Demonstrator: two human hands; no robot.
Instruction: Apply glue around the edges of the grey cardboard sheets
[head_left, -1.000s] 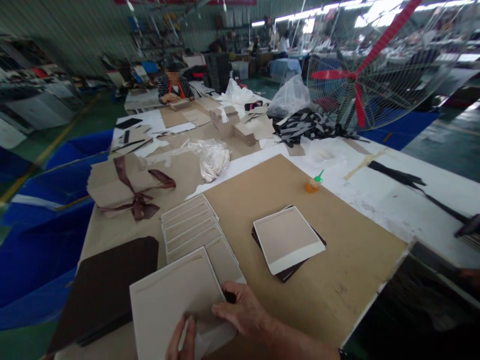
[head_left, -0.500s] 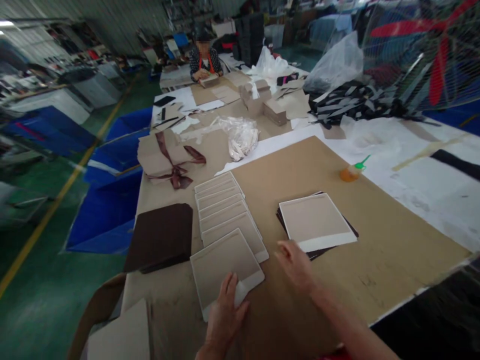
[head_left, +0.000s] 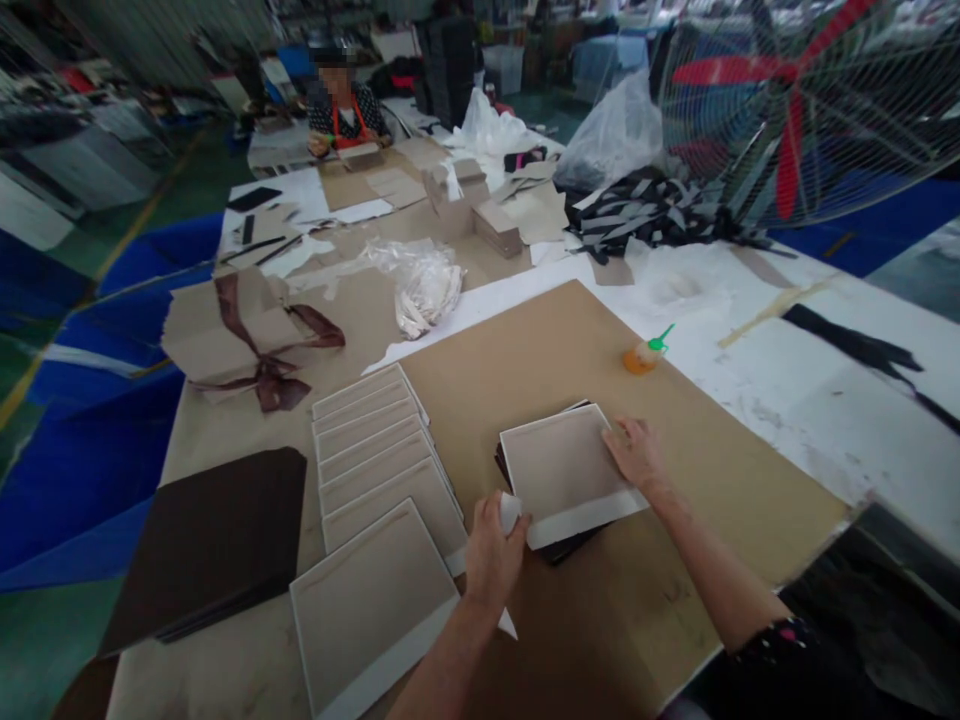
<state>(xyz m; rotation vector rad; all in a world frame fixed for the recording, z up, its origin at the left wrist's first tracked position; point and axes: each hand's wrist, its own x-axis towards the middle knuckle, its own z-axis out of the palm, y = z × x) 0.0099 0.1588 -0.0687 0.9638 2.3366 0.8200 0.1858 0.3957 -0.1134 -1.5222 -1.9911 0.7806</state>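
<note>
My left hand is closed around a white paper strip, one end of which pokes out below the palm. Just to its right lies a beige panel with a white band along its near edge, on top of several dark brown sheets. At that panel's right edge, my right hand grips with bent fingers; the fingertips' undersides are hidden. Left of my hands, several similar beige panels overlap in a row, and the nearest one lies partly under my left forearm.
A dark brown stack stands at the table's left side. Behind it are a ribbon-tied beige bundle and a clear plastic bag. An orange bottle with a green nozzle, a large fan and a co-worker are farther off.
My left hand has left the nearest panel in the row, moved right and now holds a white strip. My right hand has gone to the stacked panel's right edge. The view has shifted right.
</note>
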